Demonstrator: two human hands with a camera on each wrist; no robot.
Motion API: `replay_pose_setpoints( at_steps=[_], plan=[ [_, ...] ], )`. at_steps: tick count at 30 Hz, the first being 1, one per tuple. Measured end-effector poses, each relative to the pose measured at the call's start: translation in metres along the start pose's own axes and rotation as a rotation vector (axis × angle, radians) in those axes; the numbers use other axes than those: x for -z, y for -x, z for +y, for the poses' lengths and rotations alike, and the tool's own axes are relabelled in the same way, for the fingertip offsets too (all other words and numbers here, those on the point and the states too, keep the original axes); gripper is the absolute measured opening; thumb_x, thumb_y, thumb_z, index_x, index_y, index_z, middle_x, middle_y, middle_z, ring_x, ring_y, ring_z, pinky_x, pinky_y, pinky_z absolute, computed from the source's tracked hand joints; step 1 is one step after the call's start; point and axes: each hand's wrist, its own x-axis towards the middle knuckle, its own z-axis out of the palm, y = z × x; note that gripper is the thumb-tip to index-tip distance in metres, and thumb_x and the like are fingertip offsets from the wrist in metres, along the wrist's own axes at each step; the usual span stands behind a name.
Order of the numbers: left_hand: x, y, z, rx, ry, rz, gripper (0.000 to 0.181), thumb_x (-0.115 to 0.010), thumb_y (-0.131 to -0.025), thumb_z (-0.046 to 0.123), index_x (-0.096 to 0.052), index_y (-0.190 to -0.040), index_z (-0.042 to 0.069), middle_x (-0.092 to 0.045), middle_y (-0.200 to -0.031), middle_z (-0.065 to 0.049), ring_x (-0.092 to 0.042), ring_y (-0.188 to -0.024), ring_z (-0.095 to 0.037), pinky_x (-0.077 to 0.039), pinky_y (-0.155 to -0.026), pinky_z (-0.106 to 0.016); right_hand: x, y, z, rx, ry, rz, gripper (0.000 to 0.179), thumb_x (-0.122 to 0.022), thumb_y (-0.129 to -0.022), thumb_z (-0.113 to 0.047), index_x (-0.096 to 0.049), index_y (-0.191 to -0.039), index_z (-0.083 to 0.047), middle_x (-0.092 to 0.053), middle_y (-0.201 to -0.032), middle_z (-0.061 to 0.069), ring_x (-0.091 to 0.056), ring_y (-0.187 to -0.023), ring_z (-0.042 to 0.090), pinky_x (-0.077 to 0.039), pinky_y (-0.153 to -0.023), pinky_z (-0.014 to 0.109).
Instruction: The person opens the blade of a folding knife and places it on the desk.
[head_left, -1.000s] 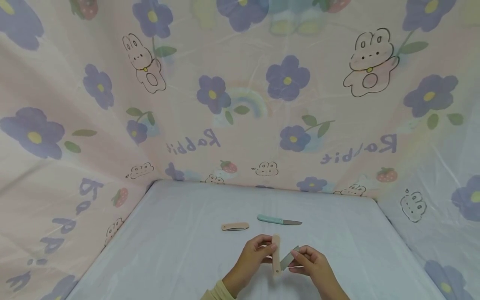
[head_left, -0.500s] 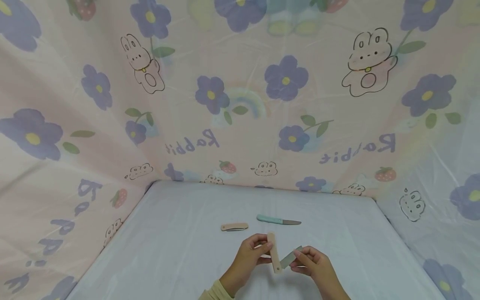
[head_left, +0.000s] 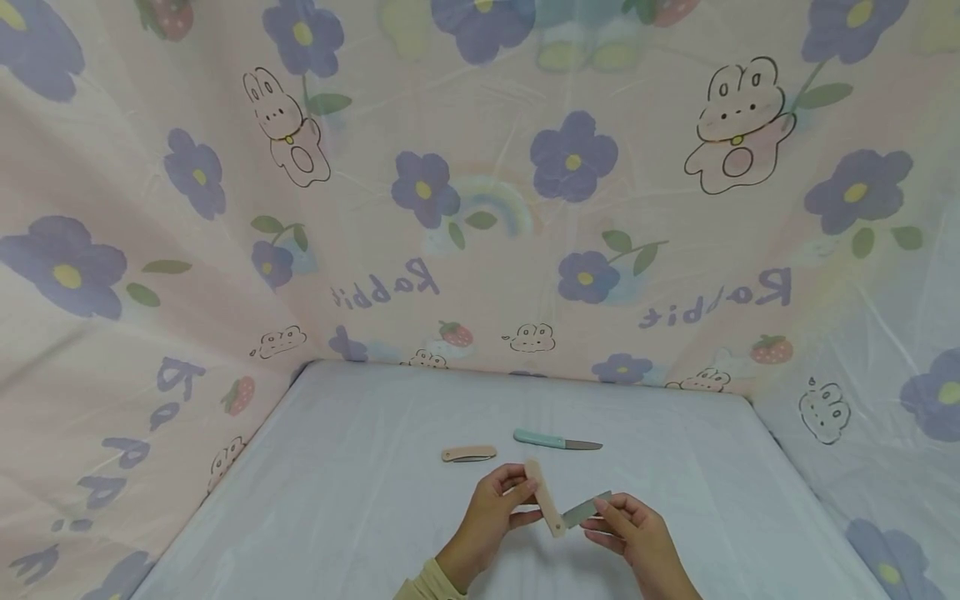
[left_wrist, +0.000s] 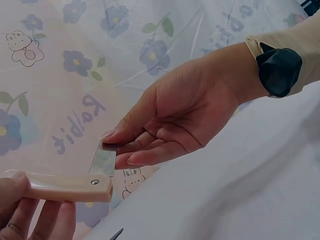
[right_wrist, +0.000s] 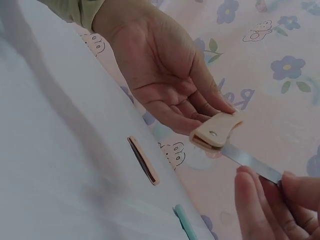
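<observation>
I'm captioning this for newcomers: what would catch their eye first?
Probably the flower-and-rabbit backdrop behind the white table. Next, in front, the left hand holds a peach knife handle, and the right hand pinches its part-open blade. A teal-handled knife lies beyond them.

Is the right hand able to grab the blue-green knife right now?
Probably not yet: the right hand pinches the blade of the half-open knife. If it let go, it likely could, since nothing seems to lie between it and the blue-green knife.
</observation>
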Motion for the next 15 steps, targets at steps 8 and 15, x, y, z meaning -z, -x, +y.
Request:
replay_pose_setpoints(
  at_steps=[8,15],
  plan=[
    [0.0011,-0.0009,-0.0011,0.010,0.128,0.009,0.036,-0.059,-0.085,0.014,-0.047,-0.115,-0.002,-0.055,-0.103,-0.014,-0.059,-0.090,-0.025,-0.048,-0.078,-0.044,-0.0008,0.0004,-0.0006,-0.009,-0.092,0.056,0.038,-0.064,-0.081,-0.024,-0.048,-0.100,0.006,-0.060,-0.094,0.017,-0.061,-0.088,0.031,-0.050,-0.076,0.040],
    [-0.0009,-0.0008,-0.0034,0.017,0.236,0.047,0.037,-0.059,-0.085,0.013,-0.045,-0.116,-0.002,-0.053,-0.105,-0.015,-0.058,-0.093,-0.026,-0.047,-0.079,-0.046,-0.0016,0.0012,-0.0002,0.000,-0.158,0.073,0.036,-0.063,-0.082,-0.022,-0.047,-0.101,0.005,-0.061,-0.095,0.015,-0.061,-0.088,0.030,-0.049,-0.078,0.041]
  ],
)
